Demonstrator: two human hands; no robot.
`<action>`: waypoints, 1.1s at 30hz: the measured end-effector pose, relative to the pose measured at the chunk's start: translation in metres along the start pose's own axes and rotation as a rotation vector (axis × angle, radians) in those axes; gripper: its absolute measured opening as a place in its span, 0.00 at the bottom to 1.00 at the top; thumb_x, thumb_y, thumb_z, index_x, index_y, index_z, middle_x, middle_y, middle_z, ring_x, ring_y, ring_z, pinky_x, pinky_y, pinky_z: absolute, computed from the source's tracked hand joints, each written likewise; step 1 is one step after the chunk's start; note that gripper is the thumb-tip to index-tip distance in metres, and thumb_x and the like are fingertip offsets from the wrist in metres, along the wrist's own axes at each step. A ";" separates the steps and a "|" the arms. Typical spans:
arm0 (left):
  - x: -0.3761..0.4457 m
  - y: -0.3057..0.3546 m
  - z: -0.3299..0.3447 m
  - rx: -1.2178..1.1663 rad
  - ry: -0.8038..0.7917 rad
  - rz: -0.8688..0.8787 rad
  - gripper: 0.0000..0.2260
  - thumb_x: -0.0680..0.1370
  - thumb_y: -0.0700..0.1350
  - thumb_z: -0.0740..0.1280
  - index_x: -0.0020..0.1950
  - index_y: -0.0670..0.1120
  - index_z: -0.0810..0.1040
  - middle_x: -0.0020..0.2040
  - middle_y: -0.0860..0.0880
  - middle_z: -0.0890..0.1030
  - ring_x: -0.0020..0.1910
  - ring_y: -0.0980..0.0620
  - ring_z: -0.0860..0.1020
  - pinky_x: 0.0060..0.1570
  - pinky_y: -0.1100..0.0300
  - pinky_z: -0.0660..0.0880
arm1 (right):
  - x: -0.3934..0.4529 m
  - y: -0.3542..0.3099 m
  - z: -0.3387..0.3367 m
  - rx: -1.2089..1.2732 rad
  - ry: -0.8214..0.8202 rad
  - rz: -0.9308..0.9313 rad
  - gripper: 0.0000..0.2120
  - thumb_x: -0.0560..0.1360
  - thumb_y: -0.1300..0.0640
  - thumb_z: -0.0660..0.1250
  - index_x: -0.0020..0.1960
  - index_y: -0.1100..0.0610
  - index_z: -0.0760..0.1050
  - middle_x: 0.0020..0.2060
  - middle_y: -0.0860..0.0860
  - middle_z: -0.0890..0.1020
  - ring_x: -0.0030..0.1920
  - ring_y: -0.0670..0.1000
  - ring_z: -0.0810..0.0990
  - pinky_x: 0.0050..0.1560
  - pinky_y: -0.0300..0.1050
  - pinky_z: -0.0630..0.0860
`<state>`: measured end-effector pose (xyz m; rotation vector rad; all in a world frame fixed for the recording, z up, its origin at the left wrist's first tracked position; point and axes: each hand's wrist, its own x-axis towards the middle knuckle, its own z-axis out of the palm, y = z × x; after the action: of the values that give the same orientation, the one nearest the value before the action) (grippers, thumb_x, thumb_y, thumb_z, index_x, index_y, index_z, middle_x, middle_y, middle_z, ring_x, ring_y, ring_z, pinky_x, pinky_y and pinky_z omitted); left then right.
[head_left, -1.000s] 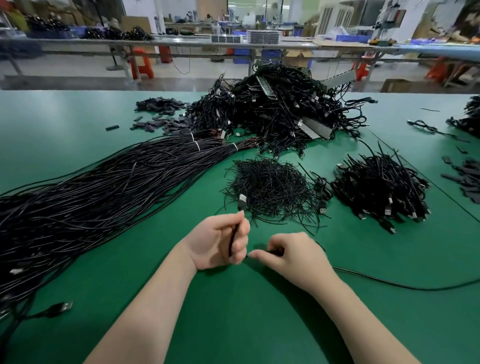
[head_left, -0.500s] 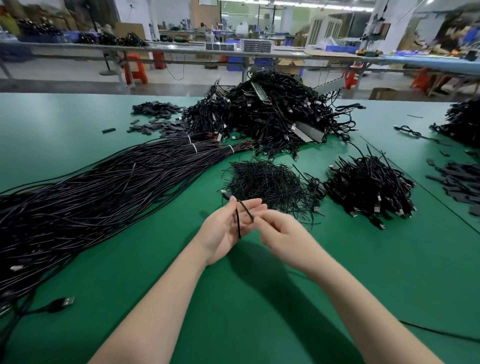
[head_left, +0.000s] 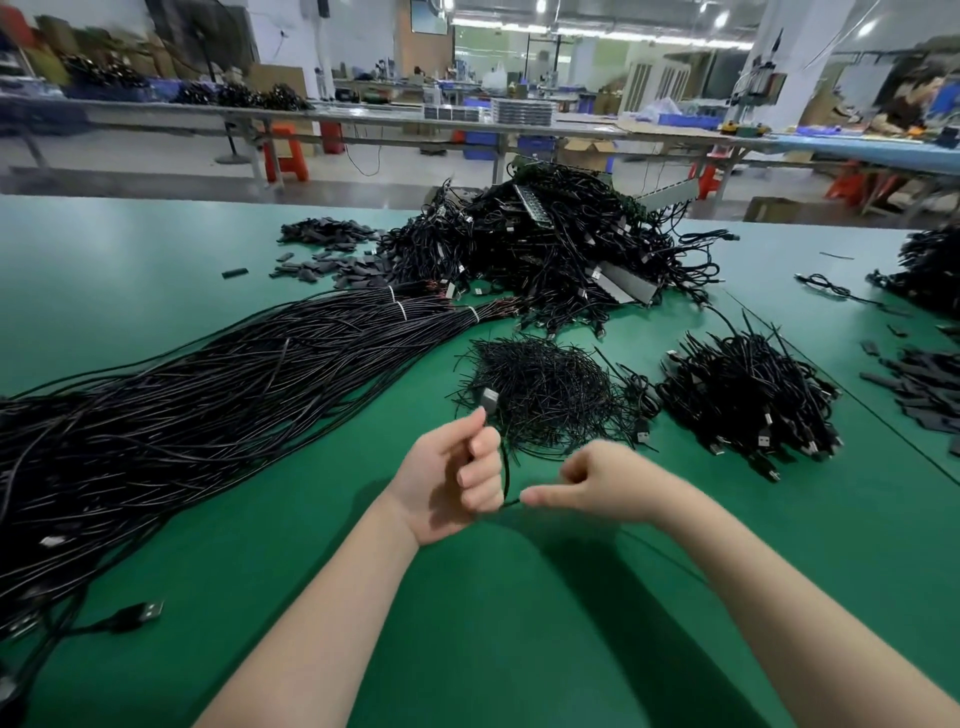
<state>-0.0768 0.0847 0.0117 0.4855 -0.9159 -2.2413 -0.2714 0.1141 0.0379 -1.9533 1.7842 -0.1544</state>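
Green workbench (head_left: 156, 249): left hand (head_left: 447, 483) grips, right hand (head_left: 608, 480) pinches thin black USB cable (head_left: 505, 467); likely light, limp, so hold near plug (head_left: 489, 399).

The table (head_left: 519, 649) is covered in a smooth green mat with a faint sheen. The held cable (head_left: 505, 478) is sheathed in smooth black plastic, its plug (head_left: 489, 399) shelled in dull grey metal. The bundle (head_left: 208, 415) is jacketed in slightly glossy black plastic and bound with white bands (head_left: 401, 310)
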 end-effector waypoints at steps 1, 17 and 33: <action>-0.001 -0.001 0.001 0.151 -0.006 -0.033 0.20 0.78 0.54 0.59 0.29 0.48 0.76 0.20 0.53 0.69 0.18 0.55 0.67 0.24 0.63 0.64 | 0.003 -0.002 -0.014 -0.056 -0.007 0.015 0.28 0.68 0.30 0.67 0.29 0.53 0.66 0.24 0.47 0.65 0.27 0.49 0.63 0.29 0.42 0.59; 0.014 -0.004 0.002 -0.246 0.187 0.127 0.16 0.78 0.52 0.61 0.34 0.47 0.79 0.27 0.52 0.75 0.24 0.57 0.75 0.26 0.64 0.73 | -0.024 -0.009 0.037 0.231 0.026 0.001 0.22 0.79 0.41 0.61 0.31 0.49 0.78 0.21 0.47 0.72 0.21 0.42 0.69 0.30 0.38 0.70; 0.031 -0.021 0.002 0.070 0.312 0.130 0.21 0.85 0.53 0.51 0.60 0.42 0.79 0.56 0.45 0.84 0.54 0.51 0.83 0.48 0.59 0.79 | -0.024 -0.041 0.046 0.397 0.380 -0.134 0.09 0.81 0.58 0.60 0.55 0.50 0.76 0.31 0.40 0.75 0.31 0.41 0.71 0.34 0.31 0.66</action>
<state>-0.1093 0.0760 -0.0048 0.7608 -0.8382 -1.9517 -0.2193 0.1510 0.0208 -1.8304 1.6751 -0.9056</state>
